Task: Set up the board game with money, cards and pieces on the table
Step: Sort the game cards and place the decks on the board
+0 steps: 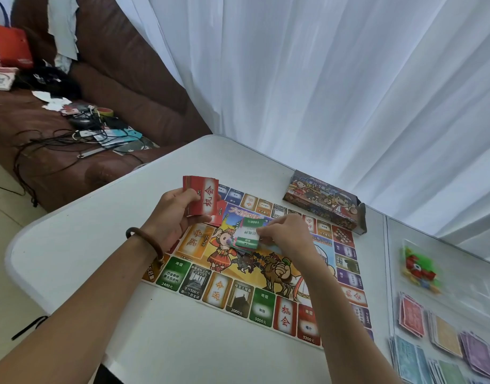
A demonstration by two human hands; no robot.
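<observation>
A colourful game board (246,297) lies flat on the white table (105,245). My left hand (171,214) grips a stack of red cards (203,198) above the board's far left corner. My right hand (288,234) pinches a small pile of white and green property cards (248,235) over the board's middle. Stacks of paper money (445,345) in pink, yellow, purple, blue and green lie at the right. A clear bag of coloured pieces (419,268) rests beyond them.
The open game box (325,202) lies at the table's far edge beside white curtains (321,79). A brown sofa (113,79) with cables, bags and clutter stands to the left. A seam (387,273) splits the tabletop on the right.
</observation>
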